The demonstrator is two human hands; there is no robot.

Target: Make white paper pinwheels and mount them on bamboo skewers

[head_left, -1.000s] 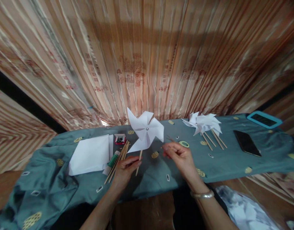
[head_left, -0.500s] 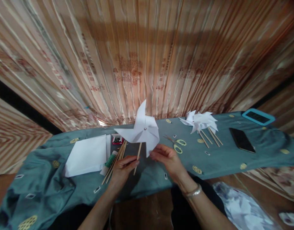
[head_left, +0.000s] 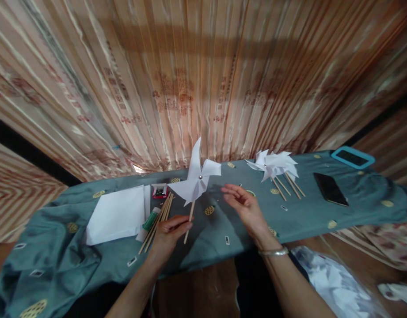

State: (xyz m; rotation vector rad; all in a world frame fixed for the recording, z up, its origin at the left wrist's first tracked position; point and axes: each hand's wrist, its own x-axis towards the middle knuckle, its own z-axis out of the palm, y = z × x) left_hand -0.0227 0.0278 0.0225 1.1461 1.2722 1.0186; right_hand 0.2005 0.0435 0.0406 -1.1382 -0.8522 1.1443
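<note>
The white paper pinwheel (head_left: 194, 183) stands above the left hand (head_left: 172, 233), whose thumb and fingers pinch its thin wooden stick (head_left: 190, 214); the stick leans slightly right towards the top. The right hand (head_left: 245, 211) hovers to the right of the pinwheel, near its blades but apart from them, fingers loosely curled and slightly parted. Beneath both hands, a grey-green cloth with yellow pineapple-like prints covers the tabletop (head_left: 211, 251), rumpled at the left end. On it, left of the pinwheel, lie white paper (head_left: 117, 216), a green tube (head_left: 151, 218), loose sticks (head_left: 161, 219) and a small red box (head_left: 160, 191). Further right are more pinwheels (head_left: 276, 164), a dark phone (head_left: 331, 189) and a blue-framed device (head_left: 353, 157). Behind hangs a pleated, peach-brown patterned curtain (head_left: 190, 84); at lower right, a clear plastic bag (head_left: 339, 280) of white pieces sits on the brown floor (head_left: 365, 247).
</note>
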